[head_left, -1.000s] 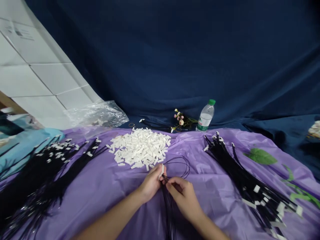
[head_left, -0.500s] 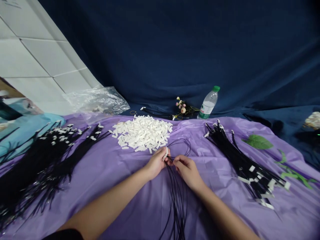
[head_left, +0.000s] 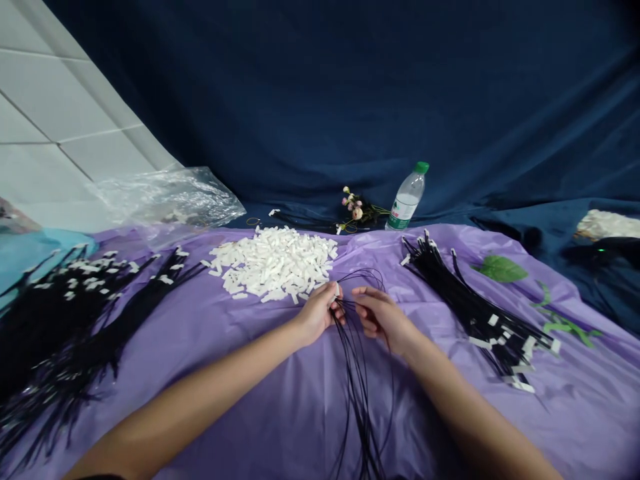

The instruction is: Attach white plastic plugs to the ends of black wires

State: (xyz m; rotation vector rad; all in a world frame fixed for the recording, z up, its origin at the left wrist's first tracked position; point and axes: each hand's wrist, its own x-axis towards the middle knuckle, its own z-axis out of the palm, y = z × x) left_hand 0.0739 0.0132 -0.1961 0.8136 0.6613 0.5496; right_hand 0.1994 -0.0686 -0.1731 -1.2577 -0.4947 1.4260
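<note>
My left hand (head_left: 316,313) is closed around a small white plastic piece (head_left: 337,291) and the upper part of a loose bunch of thin black wires (head_left: 361,393). The wires hang down from it toward the front edge of the view, and a few strands loop up behind both hands. Just to the right, my right hand (head_left: 385,319) is closed in a pinch, with one thin black strand running to its fingertips. Beyond my left hand lies a heap of white plastic pieces (head_left: 275,261).
Bundles of black wires with white ends lie on the left (head_left: 55,327) and right (head_left: 465,300) of the purple cloth (head_left: 240,393). Behind are a clear plastic bag (head_left: 175,197), small flowers (head_left: 353,205) and a green-capped bottle (head_left: 407,198). A green leaf (head_left: 500,268) rests far right.
My right hand has drawn a little to the right, away from my left hand, and a strand now hangs below it. The whole view has shifted slightly to the right.
</note>
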